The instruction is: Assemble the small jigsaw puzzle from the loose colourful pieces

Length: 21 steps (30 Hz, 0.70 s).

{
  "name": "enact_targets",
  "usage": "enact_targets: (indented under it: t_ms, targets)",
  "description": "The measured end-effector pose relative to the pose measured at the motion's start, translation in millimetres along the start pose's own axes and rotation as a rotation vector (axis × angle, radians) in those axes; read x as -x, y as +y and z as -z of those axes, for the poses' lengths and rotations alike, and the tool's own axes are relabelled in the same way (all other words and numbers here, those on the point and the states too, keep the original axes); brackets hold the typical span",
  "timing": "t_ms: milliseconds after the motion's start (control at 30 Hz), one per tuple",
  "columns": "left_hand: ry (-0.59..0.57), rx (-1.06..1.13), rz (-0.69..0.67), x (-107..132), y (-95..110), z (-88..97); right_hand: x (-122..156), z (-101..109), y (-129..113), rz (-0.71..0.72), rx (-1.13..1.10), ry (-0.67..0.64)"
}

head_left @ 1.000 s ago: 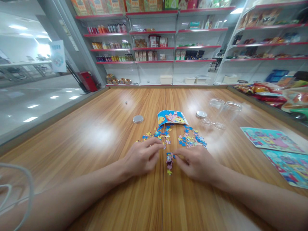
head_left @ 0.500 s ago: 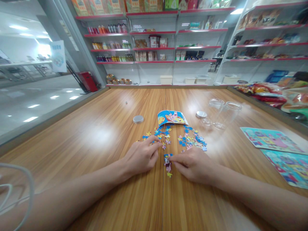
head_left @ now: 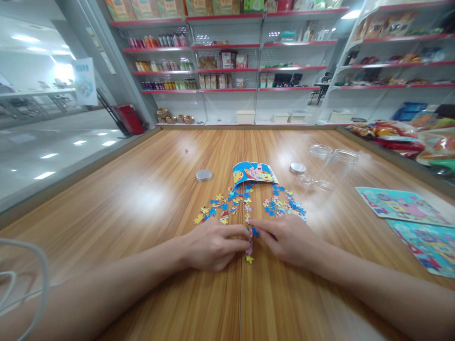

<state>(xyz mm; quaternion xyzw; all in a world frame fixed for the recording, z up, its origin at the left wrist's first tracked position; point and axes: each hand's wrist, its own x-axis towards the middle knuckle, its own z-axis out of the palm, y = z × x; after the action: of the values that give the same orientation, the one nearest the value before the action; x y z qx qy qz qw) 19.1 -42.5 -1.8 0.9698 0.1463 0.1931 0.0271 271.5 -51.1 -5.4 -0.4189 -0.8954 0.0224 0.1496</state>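
A short strip of joined jigsaw puzzle pieces (head_left: 249,260) lies on the wooden table between my hands, with a yellow piece at its near end. My left hand (head_left: 216,244) is closed, its fingertips bent down on the strip's left side and covering much of it. From the right, my right hand (head_left: 284,239) meets the strip's far end, index finger and thumb around a blue piece (head_left: 255,232). Loose puzzle pieces spread beyond both hands, in a left pile (head_left: 223,204) and a right pile (head_left: 282,204). What my left fingertips pinch is mostly hidden.
Behind the piles stands a curved printed picture sheet (head_left: 255,173). A silver lid (head_left: 204,175) lies left, another lid (head_left: 297,168) right beside clear jars (head_left: 336,168). Picture cards (head_left: 401,206) lie at the right, and a white cable (head_left: 46,279) loops at the left. Snack bags (head_left: 394,135) crowd the right edge.
My left hand has moved right and nearer from the loose pieces onto the joined strip, uncovering the left pile. My right hand stays by the strip's far end, where a blue piece now shows.
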Motion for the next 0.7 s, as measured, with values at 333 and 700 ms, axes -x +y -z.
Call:
enact_targets:
  t_ms: [333,700]
  targets:
    - [-0.043,0.131,0.049,-1.8,1.0,1.5,-1.3,7.8,-1.2,-0.088,0.041,0.022]
    - [0.035,0.096,0.126,-1.9,-0.8,-0.1,-1.1,8.6,-4.5,-0.274,0.163,0.007]
